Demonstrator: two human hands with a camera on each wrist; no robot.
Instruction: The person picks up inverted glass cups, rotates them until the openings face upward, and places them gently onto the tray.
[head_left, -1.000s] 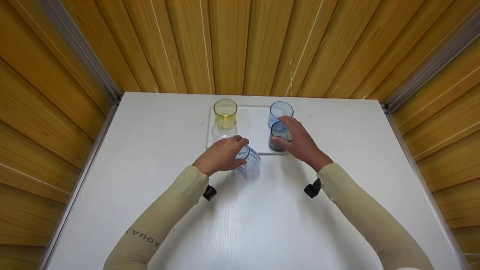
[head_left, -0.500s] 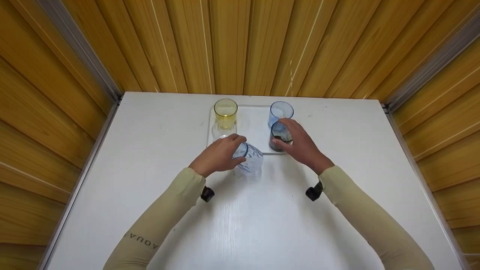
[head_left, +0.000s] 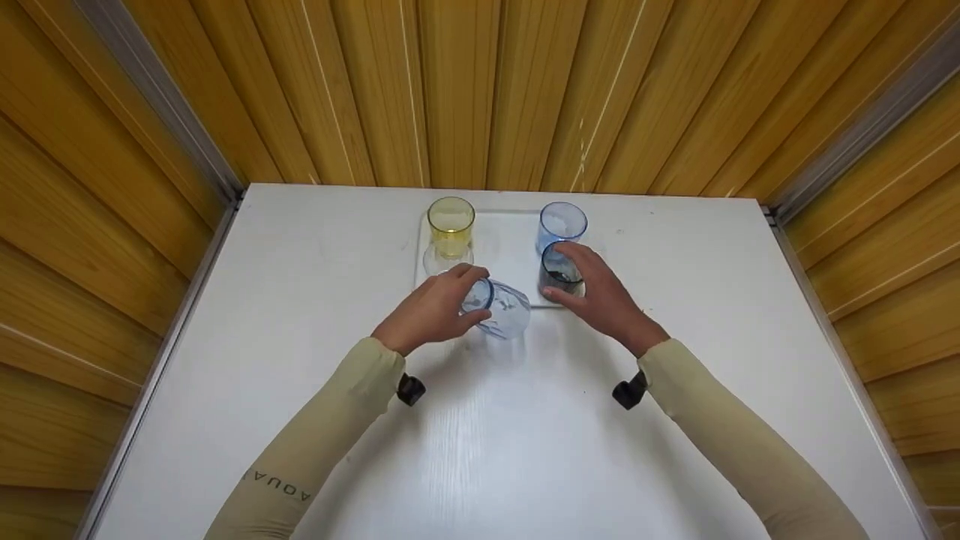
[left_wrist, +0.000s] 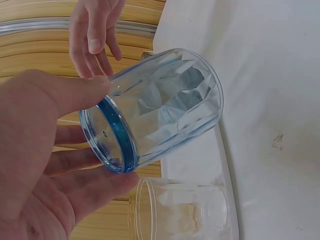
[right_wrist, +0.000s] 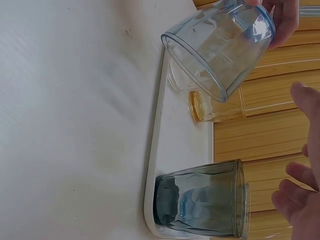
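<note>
My left hand [head_left: 431,309] pinches one end of a pale blue faceted glass [head_left: 511,315] between thumb and fingers. It is tilted on its side, held above the table at the tray's front edge. In the left wrist view, a thick blue ring circles the held end of the glass [left_wrist: 160,107]. My right hand [head_left: 606,294] hovers, fingers loosely curved, around the top of a dark grey glass [head_left: 556,285] standing on the white tray [head_left: 506,244]. The right wrist view shows a gap between this hand [right_wrist: 307,180] and the grey glass [right_wrist: 200,200].
A yellow glass [head_left: 451,225] and a clear glass [head_left: 441,261] stand on the tray's left side, the clear one partly behind my left hand. Behind the grey glass is a blue glass [head_left: 561,223]. Wood-patterned panels [head_left: 480,97] rise beyond the white table [head_left: 480,435].
My left hand has shifted slightly left and back while the pale blue glass has turned from steeply tilted to nearly sideways. My right hand has dropped slightly toward the front.
</note>
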